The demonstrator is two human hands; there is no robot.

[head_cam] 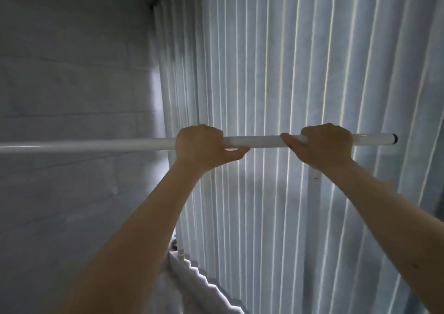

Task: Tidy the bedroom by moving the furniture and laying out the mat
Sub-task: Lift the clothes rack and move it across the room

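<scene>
A long white horizontal rail (254, 141) runs across the view from the left edge to a black end cap at the right. It looks like the top bar of a rack, with a white upright post (314, 193) below its right part. My left hand (201, 145) is wrapped around the rail near its middle. My right hand (324, 144) grips it further right, short of the end cap. Both arms reach up and forward. No mat is in view.
Pale vertical blinds (300, 73) with light shining through the slits fill the space behind the rail. A grey wall (72, 85) stands on the left, meeting the blinds at a corner. The blinds' lower edge (204, 282) shows at the bottom middle.
</scene>
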